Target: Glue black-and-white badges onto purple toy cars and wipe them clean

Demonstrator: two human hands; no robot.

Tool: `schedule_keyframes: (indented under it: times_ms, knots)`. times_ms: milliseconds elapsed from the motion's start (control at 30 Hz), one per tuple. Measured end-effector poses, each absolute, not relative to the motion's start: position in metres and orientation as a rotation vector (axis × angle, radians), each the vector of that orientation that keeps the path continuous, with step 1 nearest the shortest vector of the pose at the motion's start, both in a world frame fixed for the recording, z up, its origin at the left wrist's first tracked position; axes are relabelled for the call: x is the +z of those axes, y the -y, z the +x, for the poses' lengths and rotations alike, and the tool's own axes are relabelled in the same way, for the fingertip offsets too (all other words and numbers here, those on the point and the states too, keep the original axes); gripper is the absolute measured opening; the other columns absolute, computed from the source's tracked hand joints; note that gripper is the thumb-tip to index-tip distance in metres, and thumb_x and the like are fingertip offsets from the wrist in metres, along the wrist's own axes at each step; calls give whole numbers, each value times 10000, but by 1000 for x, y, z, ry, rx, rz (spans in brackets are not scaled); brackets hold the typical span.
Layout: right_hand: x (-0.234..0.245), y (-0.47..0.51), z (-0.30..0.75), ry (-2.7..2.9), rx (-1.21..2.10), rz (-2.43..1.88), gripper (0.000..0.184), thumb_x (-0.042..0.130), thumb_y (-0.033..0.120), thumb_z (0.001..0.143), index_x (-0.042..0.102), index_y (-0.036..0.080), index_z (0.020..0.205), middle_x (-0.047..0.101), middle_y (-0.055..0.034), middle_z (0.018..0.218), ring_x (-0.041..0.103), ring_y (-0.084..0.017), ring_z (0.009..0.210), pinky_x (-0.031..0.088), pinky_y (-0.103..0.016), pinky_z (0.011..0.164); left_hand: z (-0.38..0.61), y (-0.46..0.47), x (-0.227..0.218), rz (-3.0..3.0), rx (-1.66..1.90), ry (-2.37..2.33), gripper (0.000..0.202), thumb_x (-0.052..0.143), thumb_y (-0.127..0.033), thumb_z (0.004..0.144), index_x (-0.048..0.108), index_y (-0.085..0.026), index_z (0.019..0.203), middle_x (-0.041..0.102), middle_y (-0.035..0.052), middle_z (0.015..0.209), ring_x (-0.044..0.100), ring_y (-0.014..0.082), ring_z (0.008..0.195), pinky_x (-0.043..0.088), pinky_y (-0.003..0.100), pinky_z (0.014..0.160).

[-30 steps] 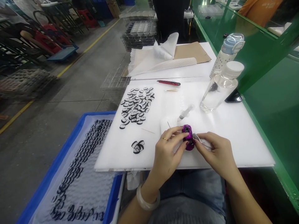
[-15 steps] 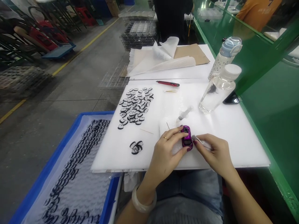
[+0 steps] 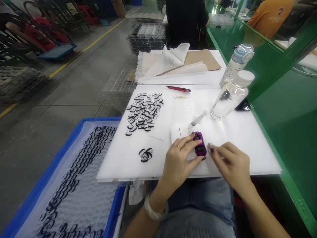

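My left hand (image 3: 180,158) grips a small shiny purple toy car (image 3: 200,146) between thumb and fingers, just above the white board (image 3: 247,138). My right hand (image 3: 229,162) is right beside the car, fingers pinched on a thin white swab-like stick (image 3: 210,146) whose tip sits near the car's right side. A small syringe (image 3: 197,119) lies just beyond the car. Three black-and-white curved parts (image 3: 146,154) lie left of my left hand. A spread of several such parts (image 3: 143,114) covers the board farther back.
A clear bottle (image 3: 230,96) and a dotted water bottle (image 3: 235,64) stand at the right, by a green partition (image 3: 279,109). A red box cutter (image 3: 178,88) lies behind. A blue tray (image 3: 74,178) of parts is at the left. Other people sit beyond the table.
My left hand has turned and lowered the purple car slightly; my right hand with the stick has drawn a little away to the right. The view shifted somewhat.
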State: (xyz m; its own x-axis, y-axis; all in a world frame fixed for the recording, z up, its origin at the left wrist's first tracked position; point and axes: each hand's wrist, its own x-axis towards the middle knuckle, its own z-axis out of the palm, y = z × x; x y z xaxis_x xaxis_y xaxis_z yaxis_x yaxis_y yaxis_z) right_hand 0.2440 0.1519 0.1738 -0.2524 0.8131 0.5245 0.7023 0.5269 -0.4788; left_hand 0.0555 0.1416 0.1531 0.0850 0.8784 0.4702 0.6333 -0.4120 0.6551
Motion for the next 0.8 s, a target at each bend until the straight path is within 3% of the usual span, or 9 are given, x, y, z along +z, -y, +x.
schedule_keyframes:
  times_ms: [200, 333, 400, 533, 600, 667, 700, 733, 800]
  knots:
    - [191, -182, 307, 1618, 40, -1464, 151, 657, 324, 910, 748, 204, 907, 686, -53, 749, 575, -172, 613, 391, -298, 536, 55, -141, 141, 2273, 1429, -1448, 285, 737, -301, 875, 684, -213, 1141, 688, 103, 1219, 692, 225, 1033, 616, 377, 837]
    - [185, -200, 320, 1930, -313, -1644, 270, 610, 411, 912, 762, 195, 972, 711, -132, 1063, 641, -337, 987, 466, -444, 788, 57, -144, 144, 2351, 1425, -1474, 179, 708, -272, 891, 705, -180, 1045, 698, 128, 1154, 697, 238, 965, 593, 377, 757]
    - [185, -196, 305, 2001, -268, -1548, 260, 594, 403, 922, 737, 198, 995, 716, -113, 1064, 655, -307, 975, 488, -437, 806, 54, -145, 149, 2371, 1354, -1477, 216, 685, -323, 907, 703, -174, 1061, 689, 142, 1171, 686, 258, 982, 581, 397, 768]
    - [185, -175, 252, 2167, 73, -1319, 346, 591, 423, 944, 623, 186, 1194, 734, -82, 981, 685, -239, 864, 517, -388, 768, 47, -129, 152, 2243, 1419, -1390, 503, 540, -605, 933, 653, -185, 1185, 653, 161, 1230, 655, 280, 1099, 575, 424, 878]
    - [182, -167, 227, 2237, 52, -1303, 474, 602, 484, 925, 562, 178, 1285, 730, -95, 982, 685, -266, 864, 515, -409, 754, 50, -110, 145, 2032, 1637, -1401, 427, 504, -548, 975, 630, -202, 1191, 672, 144, 1123, 665, 263, 1051, 581, 414, 867]
    - [177, -165, 209, 2226, -35, -1302, 501, 608, 463, 903, 545, 171, 1304, 726, -96, 944, 683, -278, 825, 518, -406, 706, 61, -88, 133, 1833, 1704, -1298, 251, 479, -373, 1006, 629, -248, 1163, 691, 101, 929, 683, 229, 863, 589, 399, 740]
    - [175, -166, 205, 2200, -61, -1309, 476, 597, 419, 897, 549, 176, 1304, 723, -87, 914, 680, -270, 792, 519, -391, 671, 70, -78, 126, 1762, 1589, -1149, 235, 490, -429, 992, 657, -297, 1090, 685, 74, 828, 674, 223, 770, 582, 393, 668]
    - [174, -168, 206, 2168, -56, -1321, 457, 575, 370, 895, 550, 187, 1313, 721, -78, 903, 679, -259, 772, 521, -372, 638, 80, -70, 120, 1661, 1259, -1058, 235, 521, -490, 974, 673, -336, 1066, 693, 72, 848, 675, 225, 789, 587, 402, 692]
    - [172, -174, 225, 2101, 3, -1359, 470, 548, 324, 886, 546, 222, 1345, 728, -66, 940, 692, -238, 772, 541, -350, 621, 100, -60, 112, 1616, 1043, -1005, 289, 552, -513, 967, 657, -304, 1136, 694, 86, 1001, 673, 212, 862, 592, 381, 718]
